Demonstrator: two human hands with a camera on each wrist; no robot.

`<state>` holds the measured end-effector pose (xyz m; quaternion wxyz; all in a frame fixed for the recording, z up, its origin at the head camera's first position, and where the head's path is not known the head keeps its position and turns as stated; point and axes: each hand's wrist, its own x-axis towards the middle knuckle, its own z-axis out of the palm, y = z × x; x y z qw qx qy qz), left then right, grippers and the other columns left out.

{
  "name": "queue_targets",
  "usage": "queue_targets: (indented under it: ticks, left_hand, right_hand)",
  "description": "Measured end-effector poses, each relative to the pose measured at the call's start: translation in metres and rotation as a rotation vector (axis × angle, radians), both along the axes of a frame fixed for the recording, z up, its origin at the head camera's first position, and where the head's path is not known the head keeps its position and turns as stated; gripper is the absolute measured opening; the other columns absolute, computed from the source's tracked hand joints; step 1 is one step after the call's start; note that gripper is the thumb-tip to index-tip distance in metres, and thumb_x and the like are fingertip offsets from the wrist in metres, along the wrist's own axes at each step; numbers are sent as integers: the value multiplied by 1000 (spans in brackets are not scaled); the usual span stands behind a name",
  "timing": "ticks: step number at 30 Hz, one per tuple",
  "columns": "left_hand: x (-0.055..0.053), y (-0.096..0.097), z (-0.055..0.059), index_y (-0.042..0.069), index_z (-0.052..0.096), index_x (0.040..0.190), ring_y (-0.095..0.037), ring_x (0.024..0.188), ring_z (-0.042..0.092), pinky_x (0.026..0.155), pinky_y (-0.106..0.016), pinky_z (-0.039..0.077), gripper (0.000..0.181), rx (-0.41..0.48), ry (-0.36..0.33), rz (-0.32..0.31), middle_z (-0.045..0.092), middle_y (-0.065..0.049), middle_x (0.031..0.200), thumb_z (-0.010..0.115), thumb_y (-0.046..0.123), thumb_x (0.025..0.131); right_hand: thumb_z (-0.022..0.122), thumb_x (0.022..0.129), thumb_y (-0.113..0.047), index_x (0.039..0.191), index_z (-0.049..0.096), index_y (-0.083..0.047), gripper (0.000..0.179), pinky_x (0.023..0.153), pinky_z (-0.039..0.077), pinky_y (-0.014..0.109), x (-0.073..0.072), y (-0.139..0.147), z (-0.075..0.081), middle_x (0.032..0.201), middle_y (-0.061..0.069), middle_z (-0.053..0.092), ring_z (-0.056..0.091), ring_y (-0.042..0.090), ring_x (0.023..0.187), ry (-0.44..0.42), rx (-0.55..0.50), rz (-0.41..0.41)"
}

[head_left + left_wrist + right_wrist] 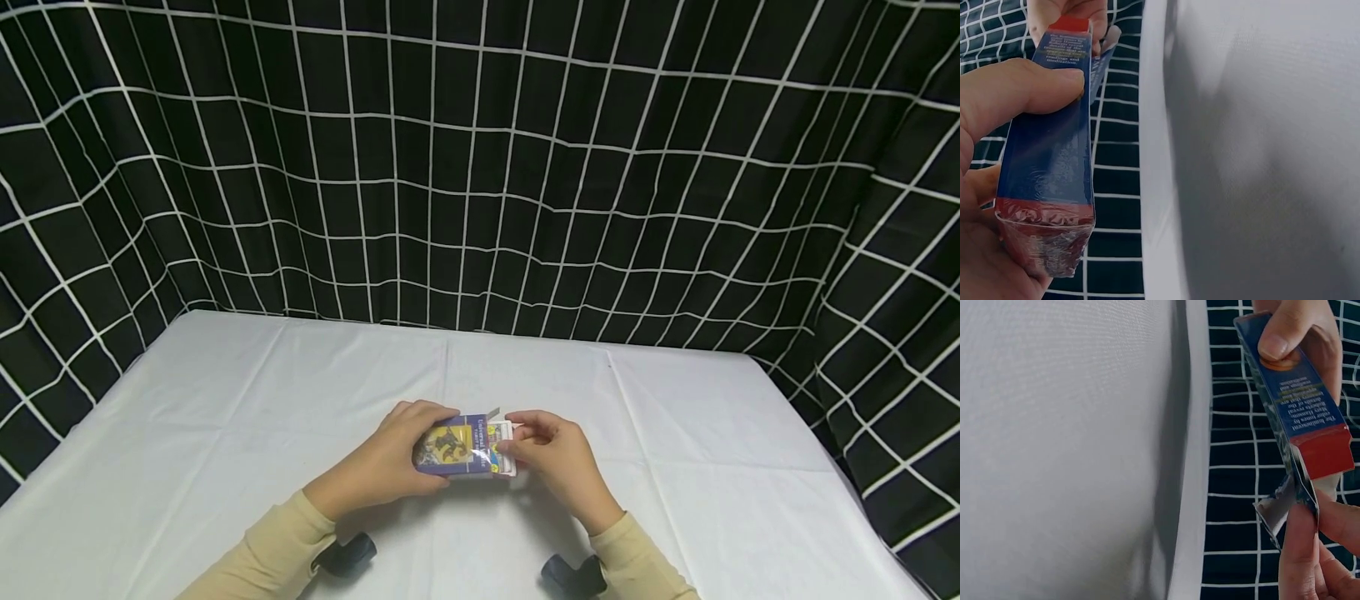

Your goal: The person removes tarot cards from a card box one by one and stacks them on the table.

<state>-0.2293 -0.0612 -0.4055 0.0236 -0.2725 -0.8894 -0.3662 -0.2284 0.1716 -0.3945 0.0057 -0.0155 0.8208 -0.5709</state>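
Note:
Over the table, my left hand (390,458) grips a blue tarot card box (450,448) with a yellow picture on its front. Its thumb presses along the narrow blue side in both wrist views. The box's right end is open, and a stack of cards (500,458) with white borders sticks out a little. My right hand (558,454) pinches these cards, thumb on top, other fingers behind. A torn-looking flap (1274,509) stands out from the open end in the right wrist view. At the other end, crinkled clear wrap (1047,244) shows in the left wrist view.
A white cloth covers the table (225,467). Black curtains (465,167) with a white grid hang behind it and at both sides. Dark wrist bands with cameras (348,557) sit below both forearms, near the table's front.

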Motion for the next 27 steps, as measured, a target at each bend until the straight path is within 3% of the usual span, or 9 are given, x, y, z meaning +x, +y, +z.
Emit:
queue_targets:
  ticks: [10, 27]
  left_hand:
    - [-2, -6, 3, 11, 53, 140, -21, 121, 49, 106, -46, 41, 78, -10, -9, -8, 58, -4, 137, 86, 17, 70]
    - [-7, -12, 2, 11, 52, 141, -24, 125, 47, 109, -49, 38, 80, 0, -9, 6, 57, -6, 140, 86, 15, 70]
  right_hand:
    - [76, 80, -1, 119, 69, 5, 40, 70, 60, 36, -2, 2, 2, 84, 7, 68, 63, 10, 73, -13, -25, 17]
    - [74, 83, -4, 120, 69, 3, 38, 71, 61, 32, -5, 14, 7, 91, 10, 69, 66, 10, 76, -19, -6, 8]
